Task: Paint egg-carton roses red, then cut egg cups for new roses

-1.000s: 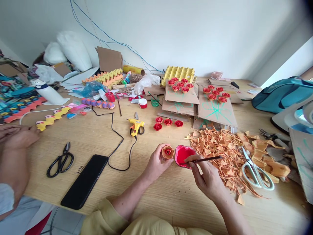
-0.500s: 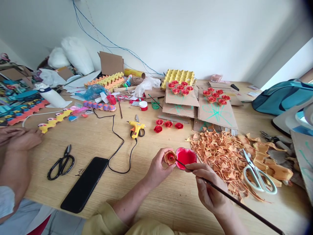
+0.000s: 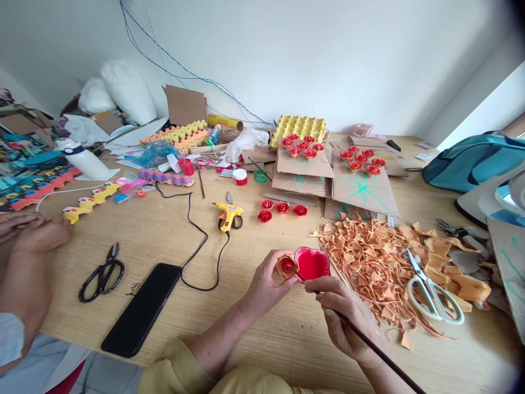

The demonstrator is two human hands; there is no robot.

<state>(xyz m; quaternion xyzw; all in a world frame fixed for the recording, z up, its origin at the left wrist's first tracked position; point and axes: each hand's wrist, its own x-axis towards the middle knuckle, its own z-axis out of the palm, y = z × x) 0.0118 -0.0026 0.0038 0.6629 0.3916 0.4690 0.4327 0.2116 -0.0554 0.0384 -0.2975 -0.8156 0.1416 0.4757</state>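
While my left hand (image 3: 266, 280) clasps the flower (image 3: 286, 266), I note my right hand (image 3: 348, 305) just beside it, pinching the paintbrush (image 3: 381, 353).

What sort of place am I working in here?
Probably a craft workroom: red flowers sit on cardboard, there is a glue gun, and the right hand holds a brush to an orange-edged flower.

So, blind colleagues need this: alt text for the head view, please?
A bare left hand holds a round orange flower with a red centre; the right hand holds a thin, dark brush to it beside a wavy-edged dish of red paint.
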